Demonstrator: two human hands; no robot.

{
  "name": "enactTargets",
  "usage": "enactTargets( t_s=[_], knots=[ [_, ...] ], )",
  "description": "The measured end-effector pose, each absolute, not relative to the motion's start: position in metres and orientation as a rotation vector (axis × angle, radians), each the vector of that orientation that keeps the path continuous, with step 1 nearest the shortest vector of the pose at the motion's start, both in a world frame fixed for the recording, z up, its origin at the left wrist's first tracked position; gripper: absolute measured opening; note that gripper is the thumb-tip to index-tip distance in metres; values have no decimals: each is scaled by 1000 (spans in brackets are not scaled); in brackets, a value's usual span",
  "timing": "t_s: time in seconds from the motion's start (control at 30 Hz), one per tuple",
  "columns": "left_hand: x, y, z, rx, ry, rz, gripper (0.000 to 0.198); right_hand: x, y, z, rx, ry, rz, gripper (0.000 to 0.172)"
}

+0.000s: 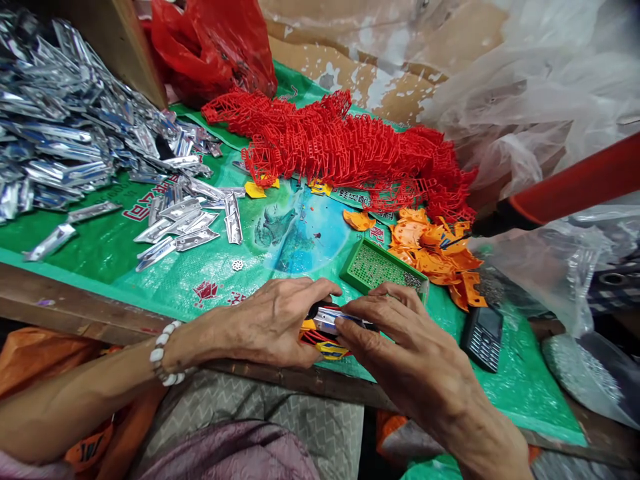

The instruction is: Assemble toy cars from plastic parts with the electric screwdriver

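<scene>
My left hand [273, 323] and my right hand [400, 340] meet at the near edge of the table, fingers closed around a small toy part [327, 333] made of silver, black, yellow and red pieces. My left thumb rests on its black top. My right thumb and fingers pinch its silver piece from the right. A white bead bracelet [165, 353] is on my left wrist. Just beyond my hands stands a small green tray [383, 267].
A big heap of silver parts [65, 127] fills the left, with several loose ones nearby. A pile of red plastic frames [345, 147] lies at the back, orange pieces [435, 250] to the right. A black phone [483, 337], a red bag [210, 47] and clear plastic bags [550, 100] surround them.
</scene>
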State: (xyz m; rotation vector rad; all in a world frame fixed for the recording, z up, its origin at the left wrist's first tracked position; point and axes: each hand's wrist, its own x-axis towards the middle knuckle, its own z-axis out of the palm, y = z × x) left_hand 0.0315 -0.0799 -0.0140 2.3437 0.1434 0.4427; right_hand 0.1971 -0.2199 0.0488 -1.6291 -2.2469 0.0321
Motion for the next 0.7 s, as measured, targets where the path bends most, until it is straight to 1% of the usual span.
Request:
enactTargets(
  t_s=[0.2,0.3,0.47,0.7],
  knots=[
    [33,-78,-16,2365,133,481,48,205,-222,33,-1560,-2118,-119,16],
    [33,-77,-18,2361,108,464,47,204,-223,30,-1554,-2083,-34,15],
    [31,-78,-16,2355,95,439,47,203,-224,31,-1551,-2093,151,20],
    [33,-80,-11,2333,109,425,43,202,-220,32,-1522,-2099,194,22]
  ],
)
